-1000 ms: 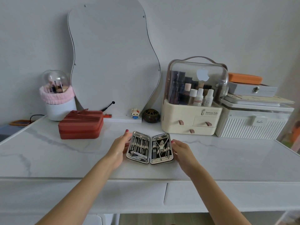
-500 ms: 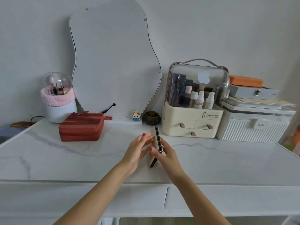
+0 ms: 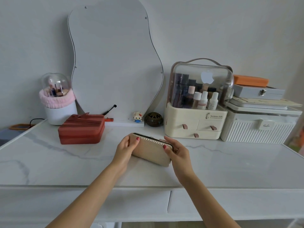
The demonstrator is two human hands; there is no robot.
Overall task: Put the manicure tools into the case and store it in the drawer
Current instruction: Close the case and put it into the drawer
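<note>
While both hands clasp it by its short ends, the case (image 3: 152, 149) sits shut and tilted just above the tabletop (image 3: 230, 165), in front of the mirror (image 3: 113, 60). The left hand (image 3: 125, 148) curls round the left end, thumb on the textured gold face and fingers behind; the right hand (image 3: 178, 153) wraps the right end the same way, a thumb pressed near the dark seam along the top edge. No tools show outside the case, so packing looks finished, and the step in hand appears to be pressing the two halves closed. Whether the clasp has caught cannot be told.

Next the case must go into a drawer. Two drawer fronts (image 3: 128, 201) run below the table edge, nearer the person than the mirror, both closed, so one hand would have to let go and pull a front open while the other carries the case.

Counted: one case, two hands, two drawer fronts, one mirror. Right of the mirror stands one cream organiser (image 3: 195, 122) with three small drawers; left of the mirror lies one red box (image 3: 81, 129).
</note>
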